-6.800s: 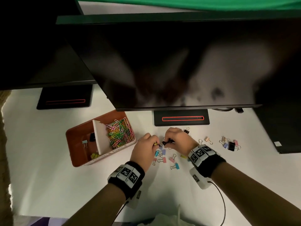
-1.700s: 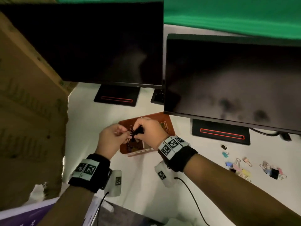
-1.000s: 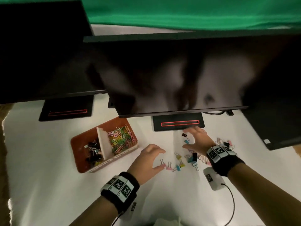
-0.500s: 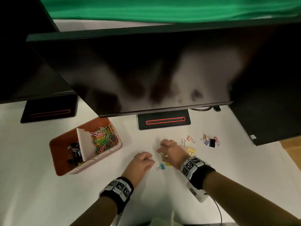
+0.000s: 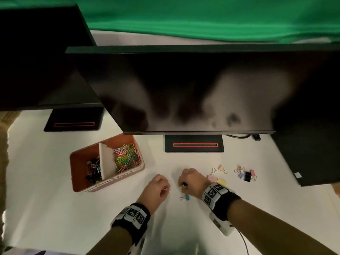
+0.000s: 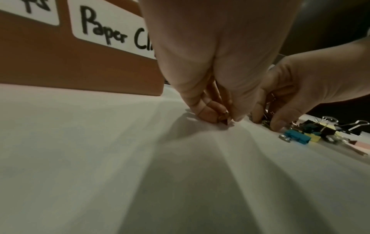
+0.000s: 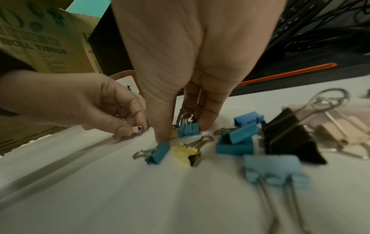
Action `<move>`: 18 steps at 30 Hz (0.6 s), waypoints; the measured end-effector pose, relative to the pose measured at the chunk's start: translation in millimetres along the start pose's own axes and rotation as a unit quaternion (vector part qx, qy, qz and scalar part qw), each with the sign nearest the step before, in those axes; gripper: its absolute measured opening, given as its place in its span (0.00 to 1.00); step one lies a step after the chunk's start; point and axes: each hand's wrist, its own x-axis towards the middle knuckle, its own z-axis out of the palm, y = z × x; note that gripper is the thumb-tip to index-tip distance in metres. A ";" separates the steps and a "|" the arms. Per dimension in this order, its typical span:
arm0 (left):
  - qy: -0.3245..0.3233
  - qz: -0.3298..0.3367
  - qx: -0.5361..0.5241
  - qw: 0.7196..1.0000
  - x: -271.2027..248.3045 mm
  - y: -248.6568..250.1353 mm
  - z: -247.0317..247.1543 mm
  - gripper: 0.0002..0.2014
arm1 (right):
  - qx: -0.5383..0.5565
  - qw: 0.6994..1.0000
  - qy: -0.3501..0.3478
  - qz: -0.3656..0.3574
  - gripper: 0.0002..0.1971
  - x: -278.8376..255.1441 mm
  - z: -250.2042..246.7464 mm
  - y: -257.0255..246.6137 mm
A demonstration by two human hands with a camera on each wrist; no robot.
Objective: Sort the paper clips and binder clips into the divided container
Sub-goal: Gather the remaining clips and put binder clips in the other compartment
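An orange divided container (image 5: 77,172) stands left of my hands, with binder clips (image 5: 93,170) in its left part and coloured paper clips (image 5: 127,157) in its right part, labelled "Paper Cl…" (image 6: 112,31). My left hand (image 5: 160,186) pinches a small pink binder clip (image 7: 137,129) down at the table. Just to its right, my right hand (image 5: 185,183) has thumb and fingers curled round a small blue binder clip (image 7: 188,128), with a yellow one against the thumb. Near it lie a teal clip (image 7: 158,152), a yellow clip (image 7: 187,154) and a large black clip (image 7: 290,139).
More loose binder clips lie to the right (image 5: 245,174) and beside my right wrist (image 5: 217,179). Two dark monitors overhang the white table; their stands (image 5: 194,144) (image 5: 73,124) sit behind the container. A cardboard box (image 7: 40,47) is at the far left.
Both hands, open and reaching a second ago, have come down to the table and closed their fingers on small binder clips. The container has not moved.
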 end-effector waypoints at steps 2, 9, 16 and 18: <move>0.014 -0.002 -0.019 1.000 -4.2 0.8 -3.1 0.05 | -0.005 1.000 -0.004 -0.014 0.12 0.5 2.8 -3.0; 0.078 0.005 -0.089 0.993 -20.0 10.6 -33.5 0.05 | 0.040 0.998 0.035 -0.024 0.12 0.3 14.5 -11.6; 0.165 0.024 -0.113 0.980 -44.4 13.0 -98.9 0.08 | 0.163 0.977 0.127 -0.048 0.05 15.1 7.1 -39.1; 0.187 0.018 -0.108 0.976 -53.1 3.7 -116.8 0.08 | 0.146 0.982 0.113 -0.045 0.06 22.9 4.8 -45.0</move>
